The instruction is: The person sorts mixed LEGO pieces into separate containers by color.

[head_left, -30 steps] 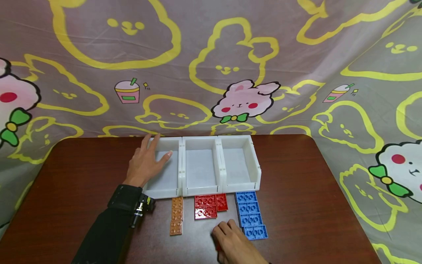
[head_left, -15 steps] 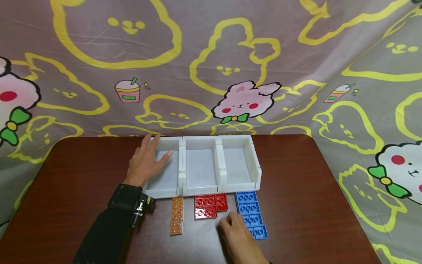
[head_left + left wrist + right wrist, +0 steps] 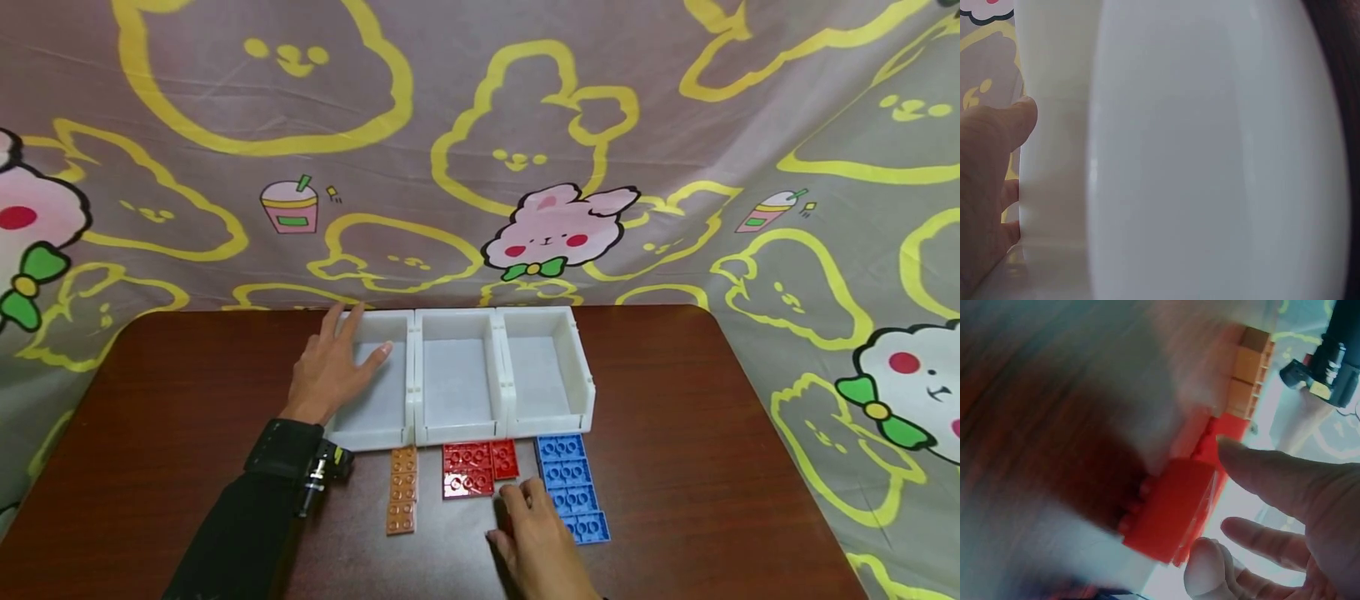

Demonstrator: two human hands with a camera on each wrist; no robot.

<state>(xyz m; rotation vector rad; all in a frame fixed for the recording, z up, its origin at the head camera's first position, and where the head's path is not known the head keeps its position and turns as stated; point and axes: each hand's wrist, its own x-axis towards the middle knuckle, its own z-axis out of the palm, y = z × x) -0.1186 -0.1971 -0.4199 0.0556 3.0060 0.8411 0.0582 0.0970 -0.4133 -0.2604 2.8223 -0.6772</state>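
My left hand (image 3: pixel 326 375) lies over the left white bin (image 3: pixel 371 439), fingers reaching to its far edge and thumb spread over the inside. In the left wrist view, the thumb shows beside the white wall. My right hand (image 3: pixel 543 542) hovers low between the red bricks (image 3: pixel 468 468) and the blue bricks (image 3: pixel 562 473), thumb apart from the fingers. In the right wrist view, a red brick (image 3: pixel 1172 506) stands studs-down on the table just before the fingertips, with a gap to the thumb. Orange bricks (image 3: pixel 402 487) form a column on the left.
The middle bin (image 3: pixel 461 433) and right bin (image 3: pixel 551 423) join the left one in a row toward the back of the dark wood table (image 3: pixel 660 467). A patterned cloth (image 3: pixel 420 200) hangs behind the table and along its right side.
My right hand has moved forward, toward the red bricks, and its thumb has come away from the fingers. The red piece under it earlier no longer shows there. My left hand has stayed still.
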